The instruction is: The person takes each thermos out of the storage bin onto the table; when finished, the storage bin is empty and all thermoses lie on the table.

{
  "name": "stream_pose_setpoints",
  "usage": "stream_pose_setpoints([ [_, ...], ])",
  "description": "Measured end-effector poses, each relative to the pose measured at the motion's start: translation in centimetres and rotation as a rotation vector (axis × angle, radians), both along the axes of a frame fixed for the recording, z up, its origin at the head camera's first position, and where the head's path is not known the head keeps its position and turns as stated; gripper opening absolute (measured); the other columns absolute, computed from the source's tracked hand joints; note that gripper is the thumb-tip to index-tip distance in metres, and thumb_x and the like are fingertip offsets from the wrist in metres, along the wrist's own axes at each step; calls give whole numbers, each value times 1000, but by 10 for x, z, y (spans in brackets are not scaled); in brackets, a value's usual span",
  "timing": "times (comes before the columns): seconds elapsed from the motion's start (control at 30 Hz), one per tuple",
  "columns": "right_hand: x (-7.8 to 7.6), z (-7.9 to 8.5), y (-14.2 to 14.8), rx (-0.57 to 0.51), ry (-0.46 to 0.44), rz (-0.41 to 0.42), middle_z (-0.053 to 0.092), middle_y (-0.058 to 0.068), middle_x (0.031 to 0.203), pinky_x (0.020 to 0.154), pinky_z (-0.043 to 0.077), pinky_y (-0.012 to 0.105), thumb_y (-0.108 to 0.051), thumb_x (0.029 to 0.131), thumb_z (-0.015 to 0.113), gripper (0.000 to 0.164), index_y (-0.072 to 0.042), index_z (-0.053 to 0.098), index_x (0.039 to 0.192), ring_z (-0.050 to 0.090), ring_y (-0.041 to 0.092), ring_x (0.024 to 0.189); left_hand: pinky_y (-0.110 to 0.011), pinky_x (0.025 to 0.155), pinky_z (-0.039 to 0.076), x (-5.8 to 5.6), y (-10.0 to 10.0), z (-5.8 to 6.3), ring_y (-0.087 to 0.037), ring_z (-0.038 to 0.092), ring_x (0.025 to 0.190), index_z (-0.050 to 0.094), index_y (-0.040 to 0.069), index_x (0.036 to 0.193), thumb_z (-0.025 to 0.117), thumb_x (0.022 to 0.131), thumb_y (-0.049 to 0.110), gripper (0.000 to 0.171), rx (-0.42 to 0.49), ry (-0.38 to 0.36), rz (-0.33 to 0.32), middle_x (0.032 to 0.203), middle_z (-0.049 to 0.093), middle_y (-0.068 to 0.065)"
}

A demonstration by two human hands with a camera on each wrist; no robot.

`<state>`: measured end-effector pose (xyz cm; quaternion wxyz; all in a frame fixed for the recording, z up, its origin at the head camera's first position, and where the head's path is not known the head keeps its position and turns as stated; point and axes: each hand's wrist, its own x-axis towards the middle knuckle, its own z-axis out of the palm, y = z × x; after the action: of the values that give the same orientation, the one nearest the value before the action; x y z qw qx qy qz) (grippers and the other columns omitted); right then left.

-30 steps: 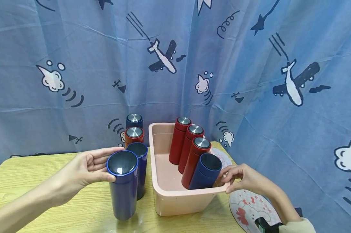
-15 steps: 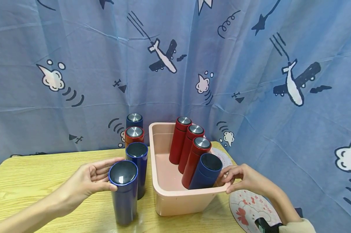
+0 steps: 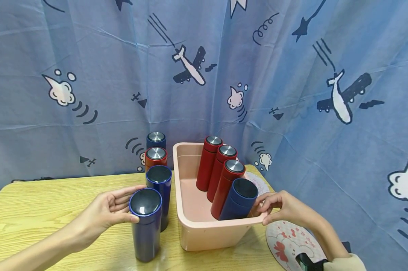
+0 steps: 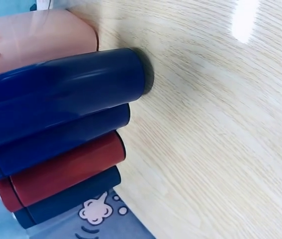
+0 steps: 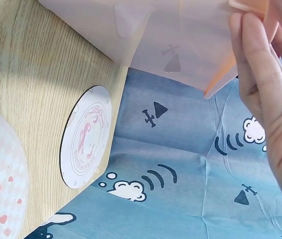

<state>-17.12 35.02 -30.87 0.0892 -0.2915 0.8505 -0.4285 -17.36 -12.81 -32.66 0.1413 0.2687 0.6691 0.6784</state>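
Note:
In the head view my left hand point(image 3: 110, 212) holds a shiny blue thermos point(image 3: 146, 237) near its dark lid, thumb in front and fingers behind. This thermos stands upright, its base close over the table in the left wrist view. Right behind it are another blue thermos point(image 3: 164, 199), a red one point(image 3: 155, 162) and a dark blue one point(image 3: 156, 140), in a row. My right hand point(image 3: 285, 209) pinches the rim of a pink plastic bin point(image 3: 207, 239) at its near right corner. Inside lean three red thermoses point(image 3: 226, 184) and a blue thermos point(image 3: 239, 201).
Two round patterned mats lie right of the bin: a larger near one point(image 3: 288, 241) and a smaller far one point(image 5: 87, 137). The wooden table point(image 3: 72, 199) ends at a blue curtain point(image 3: 105, 94) printed with airplanes behind and to the right.
My left hand has lowered the blue thermos toward the table, then shifted slightly right with it. The right hand and the bin have stayed in place.

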Motion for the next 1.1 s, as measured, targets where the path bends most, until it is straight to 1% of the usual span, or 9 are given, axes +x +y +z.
stream_pose_setpoints([
  [0.23, -1, 0, 0, -6, -3, 6, 63, 22, 107, 70, 56, 25, -6, 79, 77, 18, 5, 71, 91, 57, 3, 101, -20, 95, 45, -3, 5, -2, -9, 50, 122, 35, -7, 144, 68, 87, 4, 67, -8, 6, 10, 143, 43, -21],
  [0.37, -1, -1, 0, -9, -2, 9, 63, 22, 107, 71, 56, 25, -6, 79, 77, 18, 5, 71, 92, 57, 3, 101, -20, 95, 45, -3, 8, -2, -15, 48, 124, 35, -6, 144, 68, 87, 4, 67, -6, 6, 5, 143, 42, -22],
  [0.53, -2, -2, 1, -20, 1, 21, 63, 22, 107, 71, 56, 25, -5, 78, 77, 18, 6, 70, 92, 57, 4, 101, -21, 96, 44, -4, 12, 0, -20, 47, 126, 35, -6, 144, 70, 85, 6, 69, -13, 0, 1, 143, 42, -22],
  [0.77, -2, -3, 1, -27, 15, 34, 64, 21, 107, 70, 56, 25, -4, 78, 77, 18, 6, 70, 91, 58, 3, 101, -25, 98, 44, -4, 18, 2, -33, 42, 129, 38, -5, 143, 73, 83, 8, 71, -24, -9, 4, 141, 45, -22],
  [0.9, -2, -3, 1, -25, 25, 38, 64, 22, 106, 68, 56, 25, -4, 77, 77, 19, 6, 70, 91, 59, 4, 97, -25, 97, 45, -4, 23, 2, -33, 42, 129, 38, -6, 143, 74, 82, 8, 71, -19, -18, -7, 141, 44, -23],
  [1.1, -2, -3, 1, -24, 24, 36, 64, 23, 106, 68, 56, 24, -4, 77, 77, 19, 6, 70, 91, 59, 4, 97, -27, 98, 45, -5, 28, 1, -36, 40, 130, 38, -6, 143, 75, 82, 9, 73, -17, -45, -13, 142, 43, -24],
])
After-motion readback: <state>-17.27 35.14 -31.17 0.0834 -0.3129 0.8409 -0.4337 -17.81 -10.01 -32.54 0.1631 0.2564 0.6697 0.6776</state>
